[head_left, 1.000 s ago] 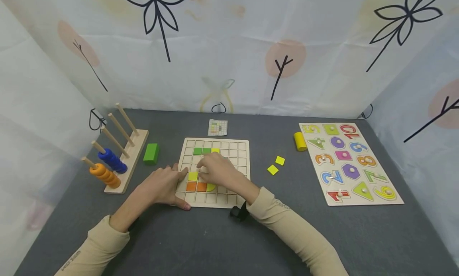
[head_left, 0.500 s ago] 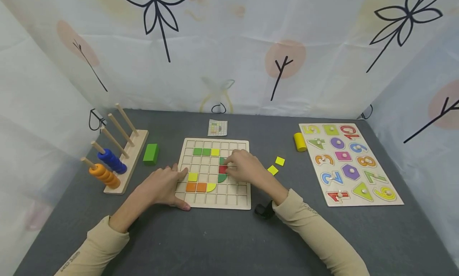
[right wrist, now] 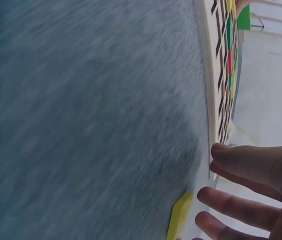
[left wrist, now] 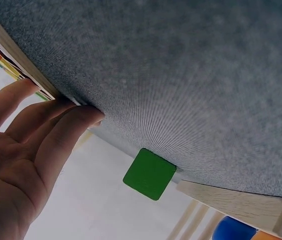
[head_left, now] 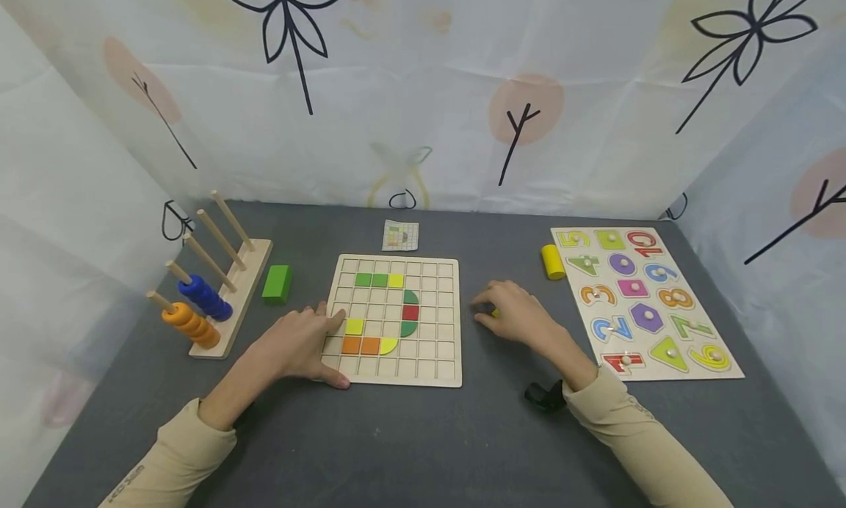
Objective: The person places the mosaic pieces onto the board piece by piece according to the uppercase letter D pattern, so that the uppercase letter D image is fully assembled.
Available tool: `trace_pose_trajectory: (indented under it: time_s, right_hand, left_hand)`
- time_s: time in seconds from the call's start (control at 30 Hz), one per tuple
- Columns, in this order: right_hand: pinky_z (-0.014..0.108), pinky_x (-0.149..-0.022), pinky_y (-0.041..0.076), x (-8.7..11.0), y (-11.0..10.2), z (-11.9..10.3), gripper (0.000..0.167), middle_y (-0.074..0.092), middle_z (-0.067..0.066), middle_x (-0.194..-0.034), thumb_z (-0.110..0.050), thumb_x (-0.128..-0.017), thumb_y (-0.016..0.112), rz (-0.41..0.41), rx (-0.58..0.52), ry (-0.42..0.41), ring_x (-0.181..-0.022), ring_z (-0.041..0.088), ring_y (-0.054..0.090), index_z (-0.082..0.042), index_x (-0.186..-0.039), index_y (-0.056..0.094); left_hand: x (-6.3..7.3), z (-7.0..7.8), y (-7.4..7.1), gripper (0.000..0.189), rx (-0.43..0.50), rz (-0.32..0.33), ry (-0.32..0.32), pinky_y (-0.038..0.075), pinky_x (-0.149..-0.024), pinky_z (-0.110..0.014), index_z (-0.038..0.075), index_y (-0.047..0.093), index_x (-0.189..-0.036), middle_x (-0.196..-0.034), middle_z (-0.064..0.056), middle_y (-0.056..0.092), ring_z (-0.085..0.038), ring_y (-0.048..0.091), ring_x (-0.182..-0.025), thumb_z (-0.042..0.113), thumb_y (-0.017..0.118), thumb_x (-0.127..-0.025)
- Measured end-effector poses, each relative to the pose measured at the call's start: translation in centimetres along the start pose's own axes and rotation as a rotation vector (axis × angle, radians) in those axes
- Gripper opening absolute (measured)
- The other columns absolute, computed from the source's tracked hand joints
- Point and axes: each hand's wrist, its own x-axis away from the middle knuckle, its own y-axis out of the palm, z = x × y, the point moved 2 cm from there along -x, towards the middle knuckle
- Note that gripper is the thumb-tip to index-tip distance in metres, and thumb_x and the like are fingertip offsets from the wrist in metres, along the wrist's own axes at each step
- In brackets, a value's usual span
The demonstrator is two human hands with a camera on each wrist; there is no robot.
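Note:
A wooden grid board (head_left: 432, 354) lies in the middle of the head view, with several coloured tiles in its cells. Its top row holds green squares (head_left: 371, 280) and a yellow square (head_left: 396, 281). A red square (head_left: 410, 313) sits between two rounded green tiles; lower left are yellow and orange (head_left: 360, 345) tiles. My left hand (head_left: 297, 343) rests at the board's left edge, thumb and fingers spread. Right of the board, my right hand (head_left: 518, 316) hovers over loose yellow tiles (right wrist: 179, 217), mostly hidden in the head view. Its fingers are parted, holding nothing.
A peg stacker (head_left: 254, 269) with blue and orange rings and a green block (head_left: 277, 284) stand left. A small pattern card (head_left: 400, 236) lies behind the board. At right are a yellow cylinder (head_left: 553, 262) and a number puzzle board (head_left: 615, 361).
My right hand has gone from the board's lower left part to its right column, then off the board to the loose yellow tiles. My left hand has stayed put.

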Motion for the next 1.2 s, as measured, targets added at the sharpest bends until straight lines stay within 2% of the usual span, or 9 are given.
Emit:
trace_pose_trajectory:
  time_s: [0.17, 0.4, 0.53, 0.73, 0.9, 1.1, 1.2]
  right_hand:
    - [0.046, -0.084, 0.054, 0.9, -0.4, 1.1, 0.026, 0.071, 0.013, -0.109, -0.013, -0.094, 0.073, -0.018, -0.013, 0.022, -0.101, 0.03, 0.066, -0.004, -0.118, 0.076]
    - [0.038, -0.076, 0.05, 1.8, -0.6, 2.2, 0.029, 0.072, 0.013, -0.107, -0.014, -0.092, 0.075, -0.032, -0.015, 0.005, -0.091, 0.024, 0.063, -0.002, -0.118, 0.076]
    - [0.034, -0.074, 0.047, 1.9, -0.8, 2.7, 0.032, 0.071, 0.012, -0.107, -0.013, -0.09, 0.078, -0.057, -0.019, 0.031, -0.088, 0.02, 0.059, -0.003, -0.119, 0.076]
    - [0.041, -0.081, 0.052, 1.8, -0.7, 2.9, 0.032, 0.071, 0.013, -0.112, -0.008, -0.089, 0.077, -0.092, -0.021, 0.098, -0.096, 0.024, 0.062, -0.004, -0.121, 0.075]
    - [0.044, -0.083, 0.054, 1.7, -0.5, 3.0, 0.029, 0.072, 0.013, -0.109, -0.009, -0.09, 0.077, -0.065, -0.022, 0.082, -0.098, 0.026, 0.065, -0.003, -0.118, 0.076]
    - [0.036, -0.074, 0.049, 1.9, -0.1, 2.8, 0.025, 0.072, 0.009, -0.098, -0.012, -0.09, 0.077, -0.018, -0.023, 0.045, -0.084, 0.019, 0.06, -0.002, -0.114, 0.077]
    - [0.036, -0.074, 0.049, 1.9, -0.2, 2.5, 0.024, 0.072, 0.009, -0.096, -0.012, -0.09, 0.077, 0.011, -0.02, 0.024, -0.083, 0.019, 0.06, -0.002, -0.112, 0.078]
  left_hand:
    - [0.1, 0.0, -0.1, 0.115, -0.001, -0.002, 0.001, 0.055, -0.093, -0.059, 0.001, 0.057, -0.144, -0.14, -0.041, 0.054, -0.053, 0.064, -0.118, 0.075, 0.084, -0.061]
    - [0.1, 0.0, -0.2, 0.115, -0.004, 0.001, 0.0, 0.055, -0.092, -0.059, 0.001, 0.057, -0.144, -0.14, -0.041, 0.054, -0.052, 0.065, -0.117, 0.075, 0.084, -0.061]
    - [0.1, 0.0, -0.1, 0.115, -0.004, 0.0, -0.003, 0.056, -0.092, -0.058, 0.001, 0.057, -0.144, -0.14, -0.041, 0.054, -0.052, 0.065, -0.117, 0.075, 0.085, -0.061]
    - [0.1, 0.0, -0.1, 0.115, -0.009, -0.001, -0.003, 0.056, -0.091, -0.058, 0.001, 0.057, -0.144, -0.14, -0.041, 0.053, -0.052, 0.065, -0.116, 0.075, 0.084, -0.061]
    - [0.1, 0.0, 0.0, 0.115, -0.004, -0.002, -0.006, 0.055, -0.092, -0.059, 0.001, 0.057, -0.144, -0.14, -0.041, 0.053, -0.052, 0.064, -0.117, 0.075, 0.085, -0.061]
    - [0.1, 0.0, 0.1, 0.115, -0.002, 0.007, -0.002, 0.055, -0.092, -0.059, 0.001, 0.057, -0.144, -0.14, -0.041, 0.054, -0.053, 0.064, -0.117, 0.074, 0.085, -0.061]
    - [0.1, 0.0, 0.0, 0.115, -0.004, 0.012, -0.002, 0.055, -0.093, -0.059, 0.001, 0.057, -0.144, -0.14, -0.041, 0.054, -0.053, 0.064, -0.118, 0.074, 0.085, -0.061]
